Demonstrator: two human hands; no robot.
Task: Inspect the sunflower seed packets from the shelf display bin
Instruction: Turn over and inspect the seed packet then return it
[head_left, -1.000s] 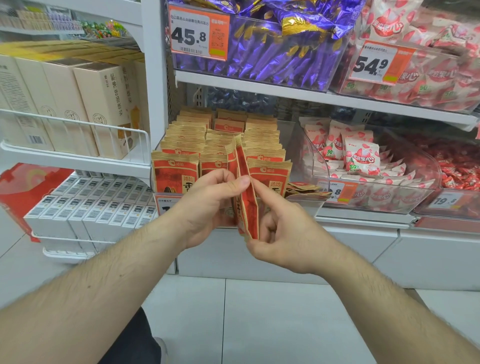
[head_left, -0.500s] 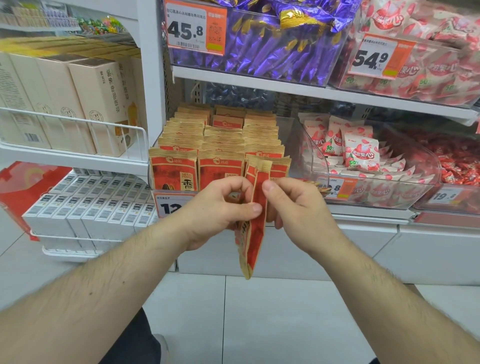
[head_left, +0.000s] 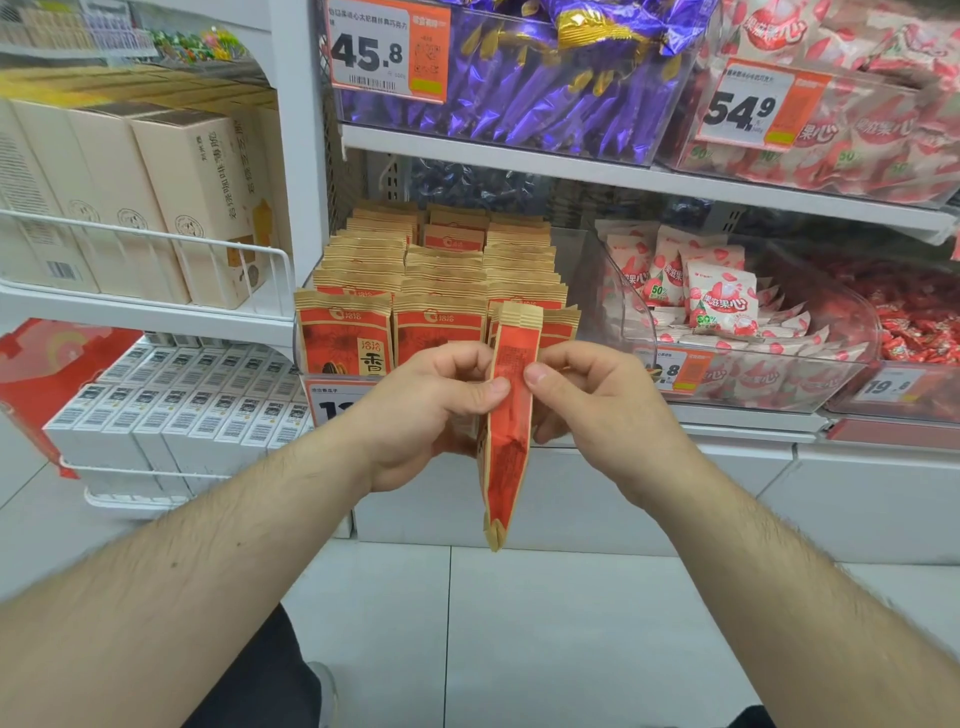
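Both thumbs pinch the red sunflower seed packet (head_left: 511, 415) edge-on, left hand (head_left: 431, 410) and right hand (head_left: 597, 400) gripping mid-height, below the display bin (head_left: 311, 382) behind; light, crinkly, probably best held by its sealed edges.

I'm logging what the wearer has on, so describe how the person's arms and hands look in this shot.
Both forearms are bare with visible hair: no sleeves reach into view. The left hand and right hand show no gloves, rings, watch or bracelets. Fingernails are short and unpainted.
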